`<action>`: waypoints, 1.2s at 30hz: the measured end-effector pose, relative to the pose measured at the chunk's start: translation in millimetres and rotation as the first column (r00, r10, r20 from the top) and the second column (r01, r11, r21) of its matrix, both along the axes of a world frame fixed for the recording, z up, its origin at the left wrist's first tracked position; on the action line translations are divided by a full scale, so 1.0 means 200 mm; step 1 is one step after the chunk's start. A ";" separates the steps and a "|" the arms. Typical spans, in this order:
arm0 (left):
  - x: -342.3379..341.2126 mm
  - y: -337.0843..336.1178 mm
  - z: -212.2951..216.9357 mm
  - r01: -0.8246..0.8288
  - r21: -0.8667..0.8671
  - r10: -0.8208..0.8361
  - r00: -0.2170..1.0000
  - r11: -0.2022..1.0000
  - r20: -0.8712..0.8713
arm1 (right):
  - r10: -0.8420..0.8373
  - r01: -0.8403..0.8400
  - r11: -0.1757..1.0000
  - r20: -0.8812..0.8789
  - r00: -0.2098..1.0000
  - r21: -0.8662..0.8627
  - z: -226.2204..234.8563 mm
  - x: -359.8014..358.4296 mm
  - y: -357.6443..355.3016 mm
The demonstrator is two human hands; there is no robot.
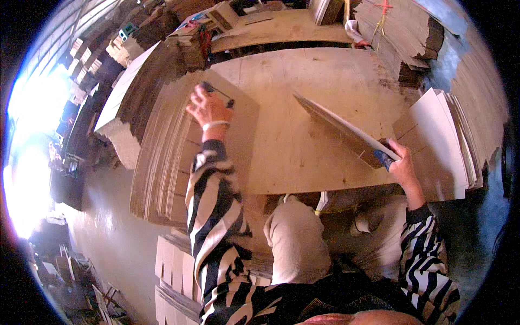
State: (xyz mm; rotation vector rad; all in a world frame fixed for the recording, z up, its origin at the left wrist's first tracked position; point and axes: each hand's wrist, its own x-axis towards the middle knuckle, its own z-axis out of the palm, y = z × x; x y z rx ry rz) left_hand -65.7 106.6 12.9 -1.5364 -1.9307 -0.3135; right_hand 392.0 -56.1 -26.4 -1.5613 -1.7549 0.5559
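Zebra-striped sleeves (214,233) of soft fabric occupy the near field, beside beige trousers (298,238). Ahead lies a plywood table (292,157), its flat, grained face marked with scuffs. The right hand (402,162) is closed on one corner of a sheet (340,125), pinched between thumb and fingers; a blue cover (384,158) is fitted at the fingertips. This sheet is thin, stiff cardboard, brown on its visible face with a pale edge, held tilted above the table. The left hand (210,110) is spread over the left stack (162,149), thumb and fingers apart, with dark pieces at the tips; whether it grips the top layer cannot be determined. This stack consists of brown cardboard with layered, slightly uneven edges. At right, white panels (439,135) with straight edges lean beside brown cardboard. Slotted cardboard (176,265) is piled below the left stack.
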 end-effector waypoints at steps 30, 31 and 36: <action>-0.10 0.34 0.17 0.056 -0.350 0.019 0.978 0.935 0.209 | 0.078 -0.066 0.996 -0.257 0.963 0.053 0.04 0.10 0.19; -0.06 0.37 0.18 0.033 -0.405 -0.001 0.997 0.914 0.079 | 0.072 -0.050 0.996 -0.308 0.949 0.079 0.00 0.10 0.19; 0.29 0.27 0.18 -0.017 -0.475 0.056 0.996 0.880 0.069 | 0.163 -0.010 0.910 -0.336 0.927 0.415 0.02 0.11 0.17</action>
